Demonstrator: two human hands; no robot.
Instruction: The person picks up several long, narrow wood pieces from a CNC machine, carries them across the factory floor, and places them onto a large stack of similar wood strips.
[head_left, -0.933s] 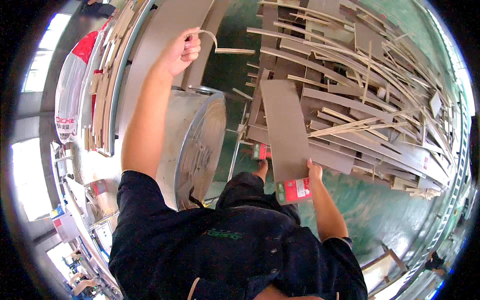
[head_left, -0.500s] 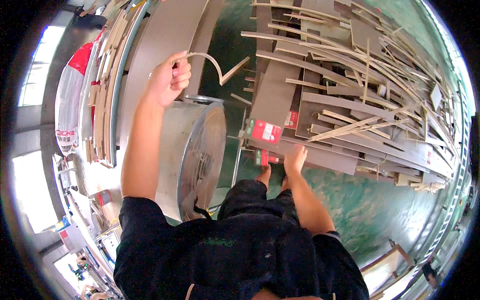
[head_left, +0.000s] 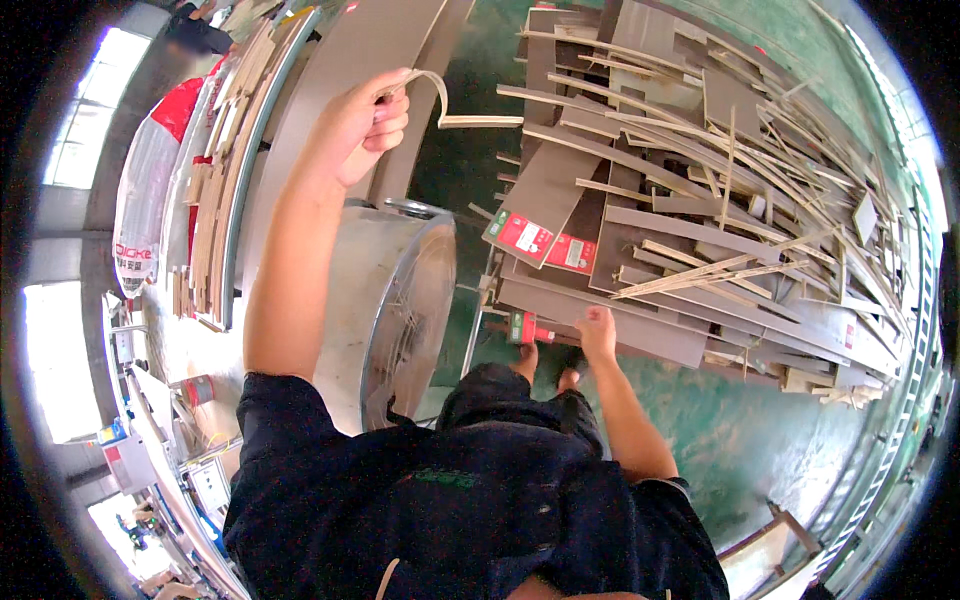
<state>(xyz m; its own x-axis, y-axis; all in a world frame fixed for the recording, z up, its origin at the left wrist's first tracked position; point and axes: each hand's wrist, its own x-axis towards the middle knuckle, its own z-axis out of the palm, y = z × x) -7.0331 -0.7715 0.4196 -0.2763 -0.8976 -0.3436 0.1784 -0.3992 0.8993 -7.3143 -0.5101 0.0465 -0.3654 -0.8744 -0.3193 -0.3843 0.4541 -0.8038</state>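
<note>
Raised at the upper left, my left hand [head_left: 368, 128] is closed on the end of a thin, pale bent strip [head_left: 482, 121]. From the fingertips the strip arches over, then kinks into a straight piece pointing right. My right hand [head_left: 598, 338] is lower, at the near edge of a stack of grey-brown boards [head_left: 660, 328]. Its fingers look curled in, and what they hold, if anything, is too small to make out. Just beyond it lies a board with a red label [head_left: 524, 234], and another red label [head_left: 572, 252] shows beside that.
Loose wooden offcuts [head_left: 740, 190] cover the stack and jut out on several sides. A big round metal fan [head_left: 405, 310] stands left of my legs. Long panels [head_left: 345, 60] and upright boards [head_left: 225, 150] stand farther left. Green floor [head_left: 740, 440] shows at the right.
My left hand has moved up and slightly right, and the strip's free end has swung to nearly level. My right hand has drawn slightly nearer to me. The labelled board has shifted and turned.
</note>
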